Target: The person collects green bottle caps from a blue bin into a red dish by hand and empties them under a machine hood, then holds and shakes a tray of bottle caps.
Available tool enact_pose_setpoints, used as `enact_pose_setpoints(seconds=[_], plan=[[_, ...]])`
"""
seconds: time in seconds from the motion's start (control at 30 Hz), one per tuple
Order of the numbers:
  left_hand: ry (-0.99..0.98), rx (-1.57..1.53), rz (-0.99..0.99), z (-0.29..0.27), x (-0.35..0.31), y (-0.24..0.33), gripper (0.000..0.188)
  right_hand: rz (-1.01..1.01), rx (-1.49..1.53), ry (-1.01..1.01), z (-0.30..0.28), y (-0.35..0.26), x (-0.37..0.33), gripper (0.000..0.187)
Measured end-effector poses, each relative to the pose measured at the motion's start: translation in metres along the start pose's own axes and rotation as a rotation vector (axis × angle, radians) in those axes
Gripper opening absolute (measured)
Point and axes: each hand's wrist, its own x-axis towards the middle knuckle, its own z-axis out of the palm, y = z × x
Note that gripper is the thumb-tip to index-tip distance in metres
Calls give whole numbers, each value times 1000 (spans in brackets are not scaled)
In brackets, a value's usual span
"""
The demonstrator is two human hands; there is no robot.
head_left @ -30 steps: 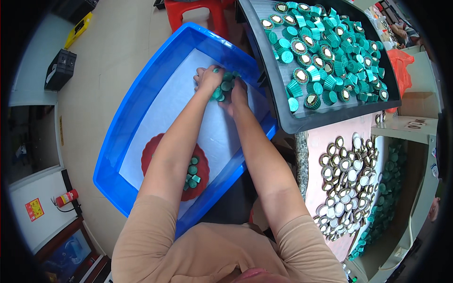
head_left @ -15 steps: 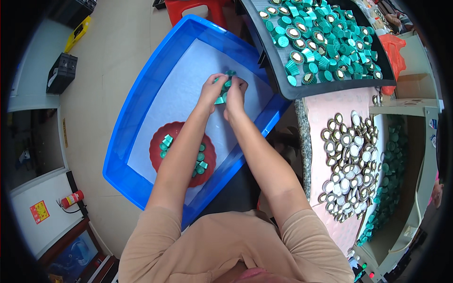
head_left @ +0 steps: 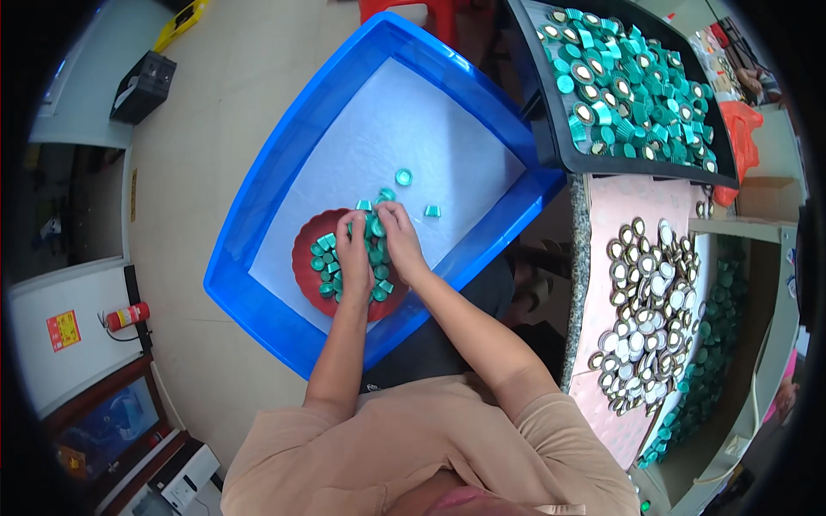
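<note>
Both my hands are together over the right side of a red scalloped dish (head_left: 303,273), which sits in a blue plastic bin (head_left: 258,163) with a pale liner. Between my left hand (head_left: 354,262) and my right hand (head_left: 403,244) is a cluster of small green fluted foil cups (head_left: 377,227), with fingers curled around them from both sides. More green cups (head_left: 323,262) lie in the dish. On the liner beyond my hands are a loose round green cup (head_left: 403,177) and another green cup (head_left: 433,211) on its side. My palms hide some of the cups.
A black tray (head_left: 564,129) heaped with green cups, some with gold-and-white tops, stands at the far right. Below it, a pile of brown-rimmed pale discs (head_left: 650,318) covers part of a pink-topped table (head_left: 594,211). A red stool (head_left: 434,17) is behind the bin.
My hands have come nearer from the bin's far part to the dish, bringing green cups. More cups now lie in the dish. The whole view has shifted somewhat.
</note>
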Motion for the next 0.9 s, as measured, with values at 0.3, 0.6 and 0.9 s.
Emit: enact_pose_setpoints(seconds=[0.3, 0.6, 0.9], plan=[[122, 604, 264, -114, -43, -6, 36, -393, -727, -251, -3, 3, -26, 21], [273, 378, -332, -234, -48, -52, 32, -300, -921, 28, -2, -12, -24, 28], [-29, -125, -236, -218, -27, 24, 37, 58, -1055, 32, -18, -11, -15, 33]])
